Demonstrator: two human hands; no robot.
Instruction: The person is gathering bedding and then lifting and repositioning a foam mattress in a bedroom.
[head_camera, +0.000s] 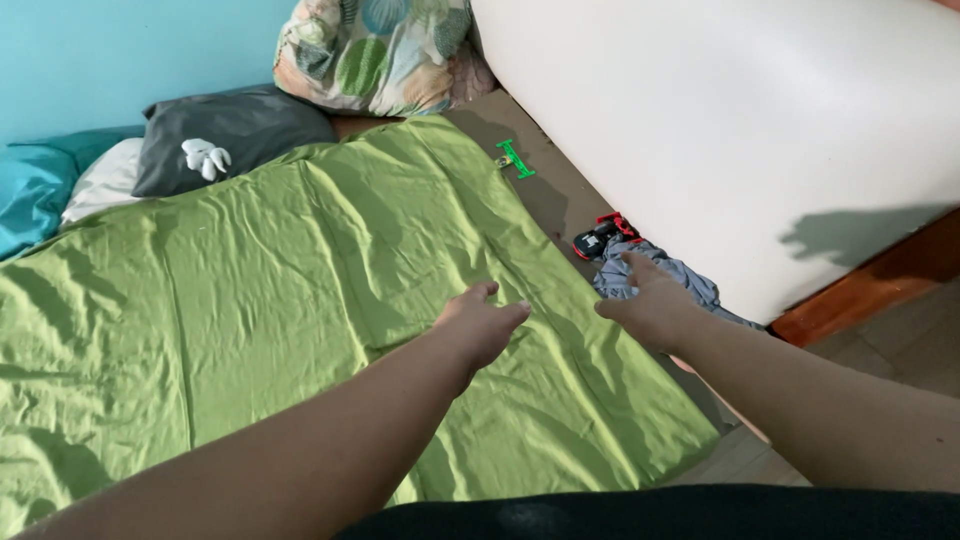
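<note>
Bedroom: green bedsheet (250, 300), pillows (225, 135)

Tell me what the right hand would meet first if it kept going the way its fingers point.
Probably the grey cloth bunched under the right hand's fingertips, then the red and black toy beyond it; depth is unclear.

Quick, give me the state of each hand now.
Left hand: open, flat on the green sheet.
Right hand: open, resting on the grey cloth.
</note>
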